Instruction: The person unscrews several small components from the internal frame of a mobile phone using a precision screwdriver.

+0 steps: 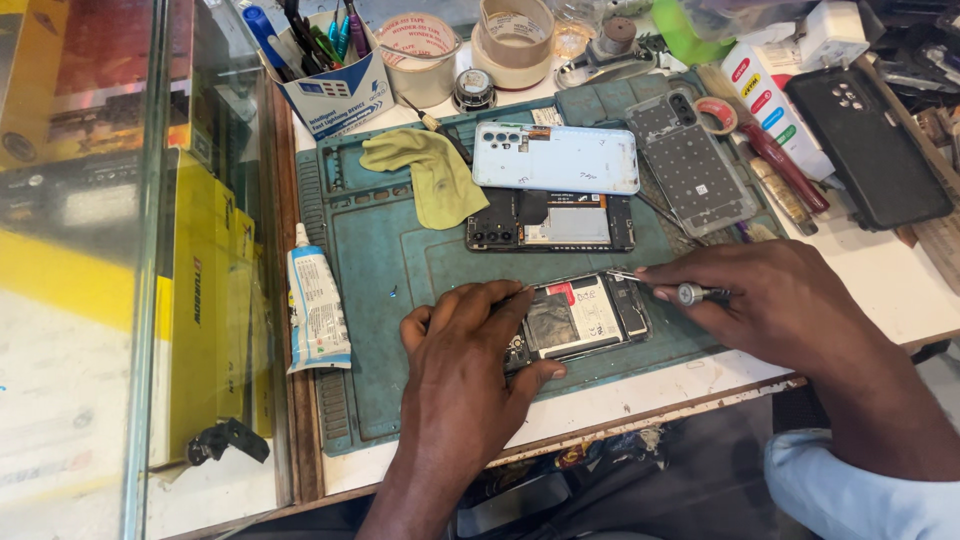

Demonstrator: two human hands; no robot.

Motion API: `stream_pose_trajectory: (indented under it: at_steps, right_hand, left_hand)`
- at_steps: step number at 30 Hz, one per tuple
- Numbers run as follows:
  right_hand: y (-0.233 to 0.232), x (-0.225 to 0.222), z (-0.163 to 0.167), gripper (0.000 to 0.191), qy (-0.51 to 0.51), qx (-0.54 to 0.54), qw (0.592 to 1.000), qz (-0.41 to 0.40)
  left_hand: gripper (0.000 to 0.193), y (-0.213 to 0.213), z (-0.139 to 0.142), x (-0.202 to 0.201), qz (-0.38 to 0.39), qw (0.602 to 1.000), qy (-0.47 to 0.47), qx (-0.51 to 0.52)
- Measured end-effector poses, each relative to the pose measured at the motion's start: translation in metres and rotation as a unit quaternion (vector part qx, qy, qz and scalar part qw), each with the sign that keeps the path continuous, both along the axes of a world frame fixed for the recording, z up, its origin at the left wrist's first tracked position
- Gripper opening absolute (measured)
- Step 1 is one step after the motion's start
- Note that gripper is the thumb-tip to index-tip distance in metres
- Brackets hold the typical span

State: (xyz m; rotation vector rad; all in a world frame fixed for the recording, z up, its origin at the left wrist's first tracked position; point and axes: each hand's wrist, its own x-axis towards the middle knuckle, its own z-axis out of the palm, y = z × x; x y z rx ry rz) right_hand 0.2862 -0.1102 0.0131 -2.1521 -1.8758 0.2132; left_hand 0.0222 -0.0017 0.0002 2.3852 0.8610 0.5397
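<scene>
Two hands [460, 350] [760, 300] — two tape rolls [418, 45] [514, 30]

Glue tube [318, 312], yellow cloth [436, 174], tape rolls [514, 38]

The left hand [462, 352] is covering the left end of the opened phone [585, 315]. The right hand [772, 298] is hiding most of the screwdriver [690, 293]; its tip is too fine to resolve. The frame's upper edge is cropping the tape rolls [515, 35].
</scene>
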Motion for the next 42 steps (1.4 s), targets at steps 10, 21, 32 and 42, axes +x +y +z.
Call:
stream_pose_trajectory:
  at_steps: [10,21,32,42]
  right_hand:
    - [0.012,0.011,0.014,0.039,0.037,-0.051,0.998,0.024]
    - [0.031,-0.001,0.047,0.041,-0.063,-0.2,0.978,0.01]
    - [0.044,-0.026,0.073,0.043,-0.212,-0.247,0.944,0.062]
    - [0.063,-0.022,0.079,0.028,-0.149,-0.346,0.925,-0.036]
  left_hand:
    - [0.069,0.001,0.0,0.001,-0.002,1.0,0.006,-0.003]
    - [0.069,0.0,0.0,0.0,-0.002,1.0,0.015,-0.011]
    - [0.068,0.0,0.001,0.0,0.0,1.0,0.011,-0.01]
    - [0.068,0.001,0.0,0.001,0.0,1.0,0.006,-0.006]
